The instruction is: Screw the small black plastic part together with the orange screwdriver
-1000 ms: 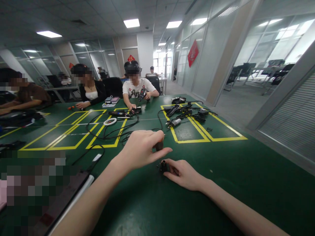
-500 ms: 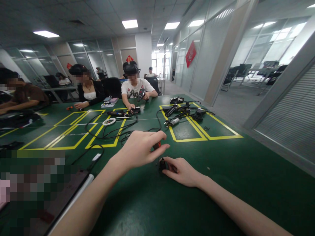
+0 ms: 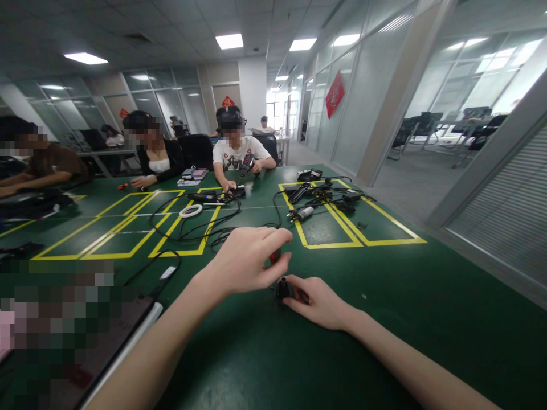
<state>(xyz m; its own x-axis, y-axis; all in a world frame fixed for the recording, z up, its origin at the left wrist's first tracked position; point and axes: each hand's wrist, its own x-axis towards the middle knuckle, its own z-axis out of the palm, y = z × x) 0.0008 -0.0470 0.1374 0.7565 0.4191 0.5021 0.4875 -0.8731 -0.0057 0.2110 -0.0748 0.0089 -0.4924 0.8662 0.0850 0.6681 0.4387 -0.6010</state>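
Observation:
My left hand [image 3: 252, 257] is curled around the red and dark handle of what looks like a screwdriver [image 3: 274, 257], held upright over the table; the fingers hide much of it. Just below and to the right, my right hand [image 3: 314, 299] pinches a small black part [image 3: 282, 289] with a short tube-like top, steadying it on the green table [image 3: 265, 353]. The screwdriver's tip is too small to make out, and I cannot tell whether it touches the black part.
Black cables and a plug [image 3: 302, 214] lie inside yellow tape outlines ahead. A white ring [image 3: 190, 211] sits left of them. Across the table a co-worker [image 3: 239, 154] holds a power drill [image 3: 247, 165]. A dark flat device [image 3: 123, 336] lies at the near left.
Both hands keep nearly the same place and hold. The left fingers have shifted slightly around the handle, and the view has moved a little.

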